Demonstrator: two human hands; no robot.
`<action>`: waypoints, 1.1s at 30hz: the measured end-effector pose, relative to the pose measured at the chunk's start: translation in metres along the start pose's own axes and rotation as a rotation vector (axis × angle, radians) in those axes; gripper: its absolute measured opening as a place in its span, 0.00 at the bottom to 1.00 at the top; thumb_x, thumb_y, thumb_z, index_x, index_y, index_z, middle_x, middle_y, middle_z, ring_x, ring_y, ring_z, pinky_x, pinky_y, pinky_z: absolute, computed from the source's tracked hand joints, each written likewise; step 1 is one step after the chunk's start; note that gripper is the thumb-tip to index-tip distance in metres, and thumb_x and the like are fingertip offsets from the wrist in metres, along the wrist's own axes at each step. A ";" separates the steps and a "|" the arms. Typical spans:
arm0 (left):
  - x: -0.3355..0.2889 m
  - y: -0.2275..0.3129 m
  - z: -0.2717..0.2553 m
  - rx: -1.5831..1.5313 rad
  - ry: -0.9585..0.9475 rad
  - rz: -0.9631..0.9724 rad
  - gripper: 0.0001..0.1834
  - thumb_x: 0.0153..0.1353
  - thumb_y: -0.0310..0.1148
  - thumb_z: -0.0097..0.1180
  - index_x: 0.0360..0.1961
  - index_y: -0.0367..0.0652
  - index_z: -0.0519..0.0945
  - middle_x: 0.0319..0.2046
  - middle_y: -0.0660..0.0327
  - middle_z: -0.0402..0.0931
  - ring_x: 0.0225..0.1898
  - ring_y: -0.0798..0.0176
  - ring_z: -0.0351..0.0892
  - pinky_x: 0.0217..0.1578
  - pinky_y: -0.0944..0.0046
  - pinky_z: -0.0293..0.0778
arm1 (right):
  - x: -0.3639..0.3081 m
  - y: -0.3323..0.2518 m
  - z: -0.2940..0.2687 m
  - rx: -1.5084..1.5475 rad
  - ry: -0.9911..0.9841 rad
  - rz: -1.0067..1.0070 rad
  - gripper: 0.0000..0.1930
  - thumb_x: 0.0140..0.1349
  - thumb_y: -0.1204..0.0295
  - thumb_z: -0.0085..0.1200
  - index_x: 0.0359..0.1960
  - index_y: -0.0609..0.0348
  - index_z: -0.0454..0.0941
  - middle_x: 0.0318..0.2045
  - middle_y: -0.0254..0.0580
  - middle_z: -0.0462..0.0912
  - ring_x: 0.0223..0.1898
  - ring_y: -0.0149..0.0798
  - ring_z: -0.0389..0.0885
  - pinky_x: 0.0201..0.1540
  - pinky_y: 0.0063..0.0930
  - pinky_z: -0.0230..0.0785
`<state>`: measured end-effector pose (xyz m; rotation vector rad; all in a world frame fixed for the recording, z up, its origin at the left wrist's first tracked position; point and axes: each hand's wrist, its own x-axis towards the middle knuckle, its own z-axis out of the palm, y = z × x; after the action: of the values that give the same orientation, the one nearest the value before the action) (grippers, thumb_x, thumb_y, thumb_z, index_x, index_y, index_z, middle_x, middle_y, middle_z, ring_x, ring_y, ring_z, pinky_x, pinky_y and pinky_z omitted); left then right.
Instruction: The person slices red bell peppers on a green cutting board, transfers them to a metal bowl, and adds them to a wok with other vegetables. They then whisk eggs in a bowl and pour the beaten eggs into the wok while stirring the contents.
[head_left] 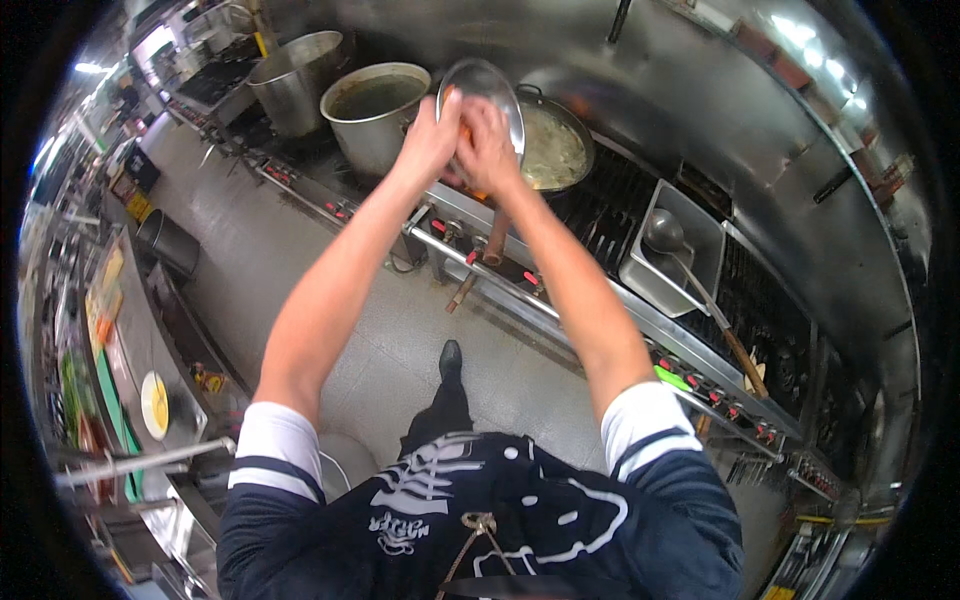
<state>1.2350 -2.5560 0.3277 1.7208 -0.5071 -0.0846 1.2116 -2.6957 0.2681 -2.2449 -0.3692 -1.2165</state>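
Observation:
A shiny metal bowl [483,72] is tipped up on its side over the stove, just left of a wok [586,135] with pale, cloudy food or liquid [552,155] in it. My left hand [433,135] is closed at the bowl's left side, thumb by the rim. Inside the bowl's mouth lies my right hand [487,145], its fingers bent and smeared by motion. Orange pieces [464,136] show between the two hands; their kind is too blurred to tell. Below my right hand, the wok's brown handle [496,238] sticks out toward me.
A large pot [377,125] of dark liquid stands left of the bowl, with another tall pot [297,85] beyond it. To the right, a ladle [665,232] rests in a rectangular metal pan [634,262]. Red-handled knobs [530,278] and a rail line the stove's front.

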 end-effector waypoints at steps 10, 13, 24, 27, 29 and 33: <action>0.253 -0.076 0.083 0.860 -0.044 0.624 0.21 0.64 0.35 0.58 0.59 0.49 0.72 0.44 0.48 0.84 0.48 0.39 0.85 0.47 0.43 0.82 | 0.032 0.296 0.039 -0.437 -0.600 0.165 0.20 0.63 0.68 0.58 0.58 0.51 0.78 0.57 0.54 0.80 0.59 0.58 0.78 0.60 0.52 0.73; 0.291 -0.101 0.086 0.894 -0.067 0.700 0.23 0.64 0.35 0.59 0.61 0.51 0.74 0.49 0.49 0.82 0.52 0.41 0.84 0.49 0.44 0.82 | 0.037 0.333 0.016 -0.383 -0.541 0.336 0.17 0.64 0.70 0.58 0.55 0.47 0.84 0.54 0.54 0.85 0.55 0.56 0.84 0.58 0.50 0.76; 0.350 -0.087 0.069 0.456 -0.226 0.371 0.22 0.69 0.31 0.48 0.63 0.42 0.75 0.43 0.40 0.85 0.43 0.39 0.87 0.41 0.44 0.82 | 0.139 0.309 0.013 -0.311 -0.047 0.193 0.14 0.70 0.70 0.58 0.56 0.52 0.82 0.50 0.46 0.85 0.50 0.54 0.86 0.52 0.45 0.79; 0.353 -0.077 0.071 0.436 -0.215 0.239 0.21 0.69 0.31 0.48 0.62 0.40 0.75 0.40 0.39 0.85 0.37 0.40 0.88 0.39 0.45 0.82 | 0.149 0.317 0.022 -0.501 0.033 0.092 0.13 0.71 0.69 0.58 0.55 0.55 0.81 0.47 0.47 0.83 0.50 0.56 0.84 0.51 0.48 0.79; 0.358 -0.067 0.075 0.591 -0.091 0.565 0.22 0.66 0.32 0.51 0.60 0.40 0.77 0.37 0.40 0.85 0.30 0.40 0.88 0.39 0.45 0.83 | 0.143 0.327 0.027 -0.575 0.042 0.088 0.11 0.71 0.69 0.57 0.51 0.57 0.80 0.45 0.49 0.82 0.49 0.58 0.83 0.50 0.50 0.79; 0.351 -0.055 0.087 0.668 -0.031 0.609 0.22 0.63 0.33 0.54 0.59 0.44 0.79 0.41 0.45 0.86 0.43 0.46 0.89 0.44 0.46 0.84 | 0.098 0.342 0.042 -0.572 -0.245 -0.044 0.08 0.64 0.73 0.59 0.43 0.57 0.78 0.43 0.50 0.81 0.43 0.58 0.83 0.45 0.54 0.78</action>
<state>1.5381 -2.7610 0.3334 2.1212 -1.1532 0.5505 1.4587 -2.9497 0.2152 -2.9029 -0.1716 -1.1774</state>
